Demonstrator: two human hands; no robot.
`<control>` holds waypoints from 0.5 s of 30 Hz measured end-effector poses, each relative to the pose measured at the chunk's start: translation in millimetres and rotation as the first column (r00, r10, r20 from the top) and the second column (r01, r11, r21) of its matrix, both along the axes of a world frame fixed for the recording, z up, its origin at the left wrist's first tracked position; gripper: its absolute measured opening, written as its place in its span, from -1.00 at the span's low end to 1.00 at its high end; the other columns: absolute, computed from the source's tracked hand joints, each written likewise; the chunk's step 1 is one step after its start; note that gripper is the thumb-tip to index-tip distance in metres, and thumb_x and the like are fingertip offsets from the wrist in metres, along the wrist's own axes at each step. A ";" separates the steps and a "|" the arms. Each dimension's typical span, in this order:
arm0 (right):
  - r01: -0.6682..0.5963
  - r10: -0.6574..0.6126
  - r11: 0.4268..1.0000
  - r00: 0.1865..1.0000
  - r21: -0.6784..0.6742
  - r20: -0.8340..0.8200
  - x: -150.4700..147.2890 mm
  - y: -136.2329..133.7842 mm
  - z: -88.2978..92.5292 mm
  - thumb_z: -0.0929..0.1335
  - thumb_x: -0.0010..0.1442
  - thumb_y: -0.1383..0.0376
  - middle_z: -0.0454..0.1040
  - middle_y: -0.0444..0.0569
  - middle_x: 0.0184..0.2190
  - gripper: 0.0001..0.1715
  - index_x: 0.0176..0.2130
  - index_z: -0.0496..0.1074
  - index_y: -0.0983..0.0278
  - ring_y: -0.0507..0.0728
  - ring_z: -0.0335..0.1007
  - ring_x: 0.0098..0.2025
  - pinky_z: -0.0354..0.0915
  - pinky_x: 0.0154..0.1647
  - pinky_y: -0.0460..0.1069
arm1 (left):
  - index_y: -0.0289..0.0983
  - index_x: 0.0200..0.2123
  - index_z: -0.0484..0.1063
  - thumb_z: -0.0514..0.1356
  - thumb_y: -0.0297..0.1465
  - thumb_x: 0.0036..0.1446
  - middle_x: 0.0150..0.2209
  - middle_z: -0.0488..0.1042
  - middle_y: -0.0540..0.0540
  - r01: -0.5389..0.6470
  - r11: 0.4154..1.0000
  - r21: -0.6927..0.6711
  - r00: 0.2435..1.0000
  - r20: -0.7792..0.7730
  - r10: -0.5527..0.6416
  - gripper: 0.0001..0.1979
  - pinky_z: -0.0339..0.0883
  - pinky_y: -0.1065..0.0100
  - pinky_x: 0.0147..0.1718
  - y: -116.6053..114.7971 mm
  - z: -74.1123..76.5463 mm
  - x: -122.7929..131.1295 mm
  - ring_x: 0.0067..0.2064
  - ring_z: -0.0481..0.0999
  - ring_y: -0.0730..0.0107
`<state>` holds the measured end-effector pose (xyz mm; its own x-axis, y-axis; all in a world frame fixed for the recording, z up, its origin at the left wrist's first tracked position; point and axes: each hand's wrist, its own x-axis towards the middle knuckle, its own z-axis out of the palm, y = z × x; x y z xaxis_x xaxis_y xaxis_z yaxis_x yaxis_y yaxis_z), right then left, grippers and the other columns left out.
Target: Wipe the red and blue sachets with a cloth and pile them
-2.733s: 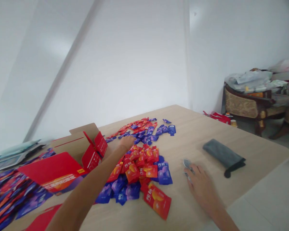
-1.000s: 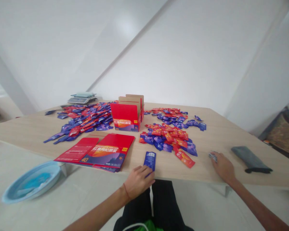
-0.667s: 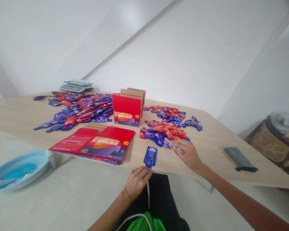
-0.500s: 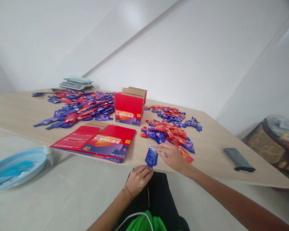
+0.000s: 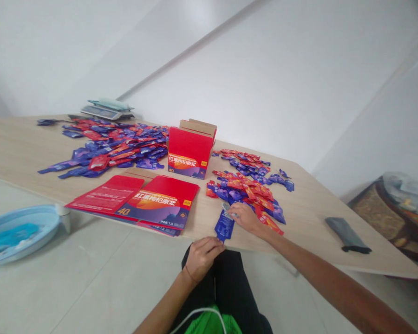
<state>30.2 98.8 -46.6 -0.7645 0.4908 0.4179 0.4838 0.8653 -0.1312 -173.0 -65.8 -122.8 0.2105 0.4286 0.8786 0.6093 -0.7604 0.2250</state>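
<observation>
A blue pouch [image 5: 225,227] lies at the front edge of the table, its narrow end towards me. My left hand [image 5: 202,256] pinches that narrow end, fingers closed. At the pouch's far end, my right hand [image 5: 245,216] has its fingers closed on a small crumpled greyish-white cloth [image 5: 225,208]; whether it is cloth or tissue is unclear. Just beyond the right hand is a heap of red and blue pouches [image 5: 247,189]. To the left of the blue pouch lie flat red and purple cartons [image 5: 160,200], stacked and overlapping. Behind them stands an open carton [image 5: 189,147].
A larger pile of red and blue pouches [image 5: 125,144] spreads over the table's left side, with a scale [image 5: 106,112] behind it. A light-blue basin [image 5: 48,220] is below the left edge. A grey case [image 5: 346,235] lies on the right, near a chair [image 5: 376,199].
My right hand and the cloth have shifted slightly up towards the far end of the pouch. The left hand keeps its pinch on the narrow end. The camera view has moved a little.
</observation>
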 end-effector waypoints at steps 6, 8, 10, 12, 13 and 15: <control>-0.083 0.086 0.996 0.962 0.023 -0.260 -2.9 -28.4 19.1 0.34 0.40 0.31 0.64 0.02 -0.12 -0.73 -0.02 0.63 0.14 0.14 0.53 -0.08 0.44 -0.02 0.06 | -0.24 -0.09 0.60 0.26 -0.56 0.36 -0.18 0.67 -0.08 0.011 1.000 0.021 1.000 0.022 -0.012 -0.85 0.58 0.30 -0.06 1.1 -0.6 0.5 -0.10 0.66 0.32; -0.178 0.178 0.984 0.957 0.022 -0.229 -7.8 -45.8 17.9 0.35 0.39 0.32 0.64 0.00 -0.13 -0.73 -0.02 0.63 0.14 0.13 0.52 -0.08 0.43 -0.01 0.05 | -0.24 -0.09 0.60 0.27 -0.56 0.35 -0.18 0.67 -0.09 0.014 1.000 0.017 1.000 0.028 -0.014 -0.85 0.59 0.30 -0.06 1.1 0.1 0.4 -0.10 0.66 0.32; -0.275 0.275 0.961 0.953 0.013 -0.126 -12.0 -57.4 11.2 0.37 0.36 0.34 0.64 0.00 -0.14 -0.75 -0.05 0.63 0.16 0.13 0.51 -0.10 0.43 -0.03 0.04 | -0.24 -0.09 0.60 0.27 -0.55 0.36 -0.17 0.67 -0.09 0.015 1.000 0.008 0.999 0.033 -0.015 -0.85 0.59 0.31 -0.07 0.9 1.1 0.3 -0.11 0.66 0.33; -0.321 0.321 0.947 0.947 0.008 -0.021 -13.8 -60.4 1.6 0.39 0.32 0.36 0.63 -0.01 -0.15 -0.77 -0.08 0.63 0.18 0.13 0.50 -0.13 0.42 -0.09 0.03 | -0.23 -0.10 0.61 0.26 -0.55 0.37 -0.18 0.67 -0.08 0.017 1.000 -0.004 0.999 0.033 -0.017 -0.84 0.59 0.32 -0.09 0.4 2.5 0.2 -0.12 0.67 0.33; -0.327 0.327 0.945 0.945 0.012 0.019 -13.6 -58.3 -2.9 0.40 0.30 0.37 0.63 -0.01 -0.15 -0.77 -0.09 0.63 0.19 0.14 0.49 -0.14 0.42 -0.11 0.02 | -0.22 -0.10 0.61 0.25 -0.55 0.37 -0.18 0.67 -0.08 0.017 1.000 -0.011 0.999 0.029 -0.017 -0.84 0.59 0.32 -0.10 0.1 3.4 0.2 -0.12 0.67 0.34; -0.305 0.303 0.952 0.951 0.025 0.055 -10.9 -47.8 -9.6 0.40 0.28 0.38 0.63 0.00 -0.14 -0.76 -0.09 0.64 0.19 0.15 0.49 -0.13 0.41 -0.11 0.03 | -0.22 -0.10 0.62 0.24 -0.54 0.38 -0.19 0.67 -0.08 0.018 1.000 -0.024 1.000 0.021 -0.017 -0.83 0.58 0.33 -0.10 -1.0 5.5 0.5 -0.12 0.67 0.33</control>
<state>19.3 51.0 -56.2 -0.8956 0.2186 0.3874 0.2023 0.9758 -0.0829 -172.6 -66.8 -117.3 0.1995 0.4460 0.8725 0.5909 -0.7651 0.2559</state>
